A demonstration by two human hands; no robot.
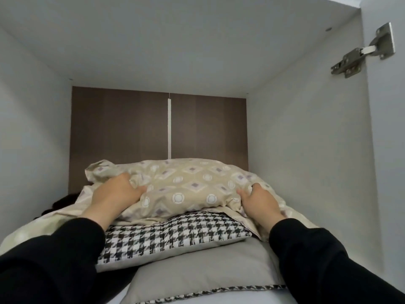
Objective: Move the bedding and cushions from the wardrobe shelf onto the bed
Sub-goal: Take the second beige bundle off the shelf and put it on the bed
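Overhead: both grips on the top pillow, still inside the wardrobe shelf (pixel 306 150).
Left grip (pixel 114 194) bunches fabric at the left end of the beige patterned pillow (pixel 186 187), fingers curled in; right grip (pixel 259 202) clutches its right end the same way. Black sleeves on both arms. Pillow lies on a houndstooth cushion (pixel 175 235), which sits on a grey cushion (pixel 197 266) with houndstooth piping. Matching beige bedding (pixel 43 224) spreads beneath to the left and right. Something dark (pixel 63 200) at far left, not identifiable. Brown back panel (pixel 120 123) behind; metal door hinge (pixel 363 51) upper right.
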